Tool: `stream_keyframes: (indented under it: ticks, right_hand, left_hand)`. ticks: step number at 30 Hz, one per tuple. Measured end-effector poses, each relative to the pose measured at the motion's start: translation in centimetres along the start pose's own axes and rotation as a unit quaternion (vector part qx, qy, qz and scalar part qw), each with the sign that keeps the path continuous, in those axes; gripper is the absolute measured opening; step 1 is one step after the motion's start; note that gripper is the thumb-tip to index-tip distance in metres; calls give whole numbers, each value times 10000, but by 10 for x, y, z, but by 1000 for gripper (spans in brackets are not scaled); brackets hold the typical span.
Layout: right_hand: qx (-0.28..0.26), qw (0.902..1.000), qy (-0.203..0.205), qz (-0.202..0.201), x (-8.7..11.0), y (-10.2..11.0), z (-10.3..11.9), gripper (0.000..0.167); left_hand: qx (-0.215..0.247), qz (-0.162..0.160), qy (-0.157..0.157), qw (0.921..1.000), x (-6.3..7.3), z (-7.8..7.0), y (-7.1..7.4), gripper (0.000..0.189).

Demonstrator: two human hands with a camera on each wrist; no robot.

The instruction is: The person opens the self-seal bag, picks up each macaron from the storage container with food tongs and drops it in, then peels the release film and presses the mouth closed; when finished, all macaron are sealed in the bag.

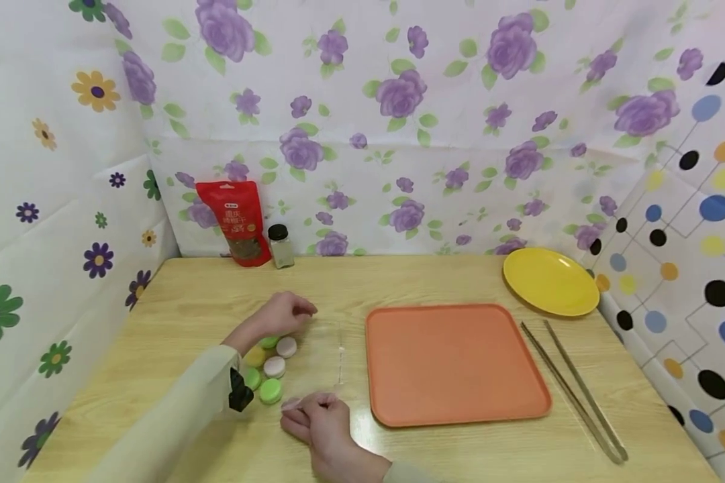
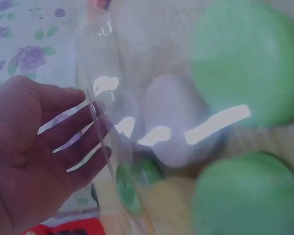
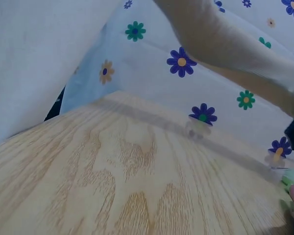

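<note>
A clear plastic box (image 1: 326, 355) spans the gap between the two hands, its edge marked by bright glints. My left hand (image 1: 286, 314) grips its far end; in the left wrist view the thumb and fingertips meet the clear edge (image 2: 107, 84). At the near end my right hand (image 1: 329, 429) holds it with curled fingers; the right wrist view shows only a sliver of that hand. Left of the box lies a cluster of macarons: green (image 1: 270, 391), pale pinkish-white (image 1: 274, 366) and yellow (image 1: 256, 356). The left forearm partly covers them.
Right of the hands lies an orange tray (image 1: 453, 365). Beyond it are metal tongs (image 1: 570, 389) and a yellow plate (image 1: 550, 282) against the right wall. A red pouch (image 1: 238, 221) and a black-capped jar (image 1: 280, 247) stand at the back left.
</note>
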State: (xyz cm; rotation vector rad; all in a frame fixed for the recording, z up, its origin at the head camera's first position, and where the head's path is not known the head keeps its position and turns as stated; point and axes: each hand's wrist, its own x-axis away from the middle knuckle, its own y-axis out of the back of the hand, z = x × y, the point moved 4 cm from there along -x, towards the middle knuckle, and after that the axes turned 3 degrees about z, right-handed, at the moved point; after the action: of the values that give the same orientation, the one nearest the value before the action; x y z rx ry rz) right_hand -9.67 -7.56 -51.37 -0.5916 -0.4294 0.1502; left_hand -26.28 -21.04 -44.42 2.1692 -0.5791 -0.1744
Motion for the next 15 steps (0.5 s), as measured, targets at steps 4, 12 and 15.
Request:
stream_keyframes:
  ticks: [4, 12, 15]
  right_hand:
    - [32, 9996, -280, 79, 3, -3, -6, 17]
    - [412, 9989, 140, 150, -1, 6, 14, 2]
    - [593, 9975, 383, 101, -3, 14, 30, 7]
  left_hand:
    - [-8, 534, 51, 9986, -5, 8, -5, 14]
    - [922, 416, 79, 9948, -3, 9, 4, 14]
    - [1354, 74, 107, 9907, 0, 8, 7, 15]
